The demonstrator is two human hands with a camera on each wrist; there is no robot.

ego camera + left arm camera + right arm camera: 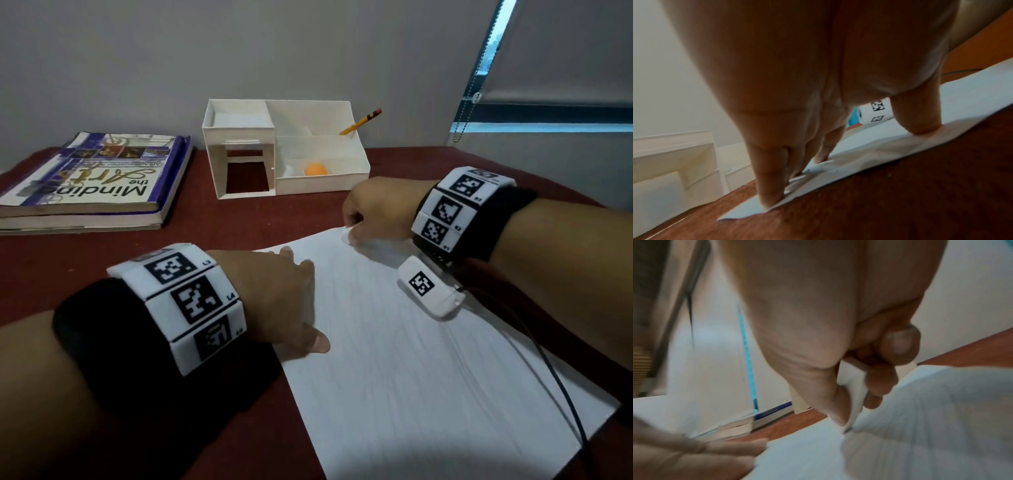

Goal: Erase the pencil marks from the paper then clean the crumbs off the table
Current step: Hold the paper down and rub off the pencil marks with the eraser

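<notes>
A white lined sheet of paper [411, 359] lies slanted on the dark red table [85, 274], faint pencil strokes across it. My left hand [284, 294] lies flat on the sheet's left edge, straight fingers [772, 186] and thumb [920, 120] pressing it down. At the sheet's far corner my right hand [373, 212] is curled and pinches a small white eraser [855, 395] between thumb and fingers, its tip touching the paper [920, 418]. In the head view the eraser [346, 236] barely shows under the fist.
A white desk organiser [284, 150] stands behind the paper, holding a yellow pencil [359, 122] and an orange ball [315, 169]. Two stacked books [92, 181] lie at the far left. A black cable [555, 370] runs over the paper's right side.
</notes>
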